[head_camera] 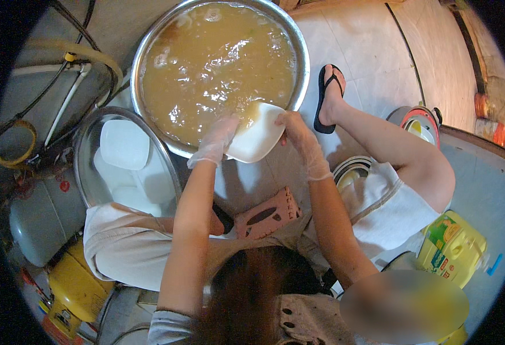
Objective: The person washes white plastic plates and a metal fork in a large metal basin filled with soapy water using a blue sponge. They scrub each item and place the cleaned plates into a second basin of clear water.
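Note:
A white dish (259, 140) is tilted over the near rim of a large metal basin (300, 86) of cloudy brown water. My right hand (293, 127), in a clear thin glove, grips the dish's right edge. My left hand (220, 133), gloved alike, is at the dish's left side by the water; its fingertips are partly hidden, so its hold cannot be told. Left of it stands a smaller metal basin (79, 172) with several white dishes (125, 144) in it.
A pink plastic stool (267, 215) is on the tiled floor between my legs. Round containers (351, 168) stand near my right knee. A yellow detergent jug (453, 250) lies at the right. Hoses and white pipes (66, 108) run along the left.

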A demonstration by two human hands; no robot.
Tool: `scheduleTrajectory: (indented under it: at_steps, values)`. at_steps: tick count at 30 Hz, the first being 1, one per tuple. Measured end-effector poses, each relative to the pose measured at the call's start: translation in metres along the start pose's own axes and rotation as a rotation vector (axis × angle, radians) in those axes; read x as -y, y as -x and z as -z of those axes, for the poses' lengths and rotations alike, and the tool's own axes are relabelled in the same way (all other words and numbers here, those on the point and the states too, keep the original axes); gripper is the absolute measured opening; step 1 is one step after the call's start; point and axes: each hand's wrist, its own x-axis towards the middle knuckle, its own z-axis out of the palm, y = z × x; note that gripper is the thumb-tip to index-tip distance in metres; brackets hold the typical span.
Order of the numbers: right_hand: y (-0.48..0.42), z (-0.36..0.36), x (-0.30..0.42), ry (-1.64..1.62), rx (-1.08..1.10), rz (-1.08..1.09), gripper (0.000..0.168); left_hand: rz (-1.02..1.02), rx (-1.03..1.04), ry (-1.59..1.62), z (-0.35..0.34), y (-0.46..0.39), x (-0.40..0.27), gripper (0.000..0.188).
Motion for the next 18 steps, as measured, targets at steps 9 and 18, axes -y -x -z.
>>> scheduleTrajectory:
  at_steps: [9, 18]
  values:
    - [0.003, 0.000, 0.010, -0.006, 0.064, -0.041, 0.047, -0.120, 0.198, -0.046, -0.008, 0.073, -0.093, 0.050]
    - [0.000, 0.001, 0.009, 0.074, 0.035, -0.001, 0.037, -0.326, 0.070, -0.099, -0.016, 0.068, -0.086, 0.047]
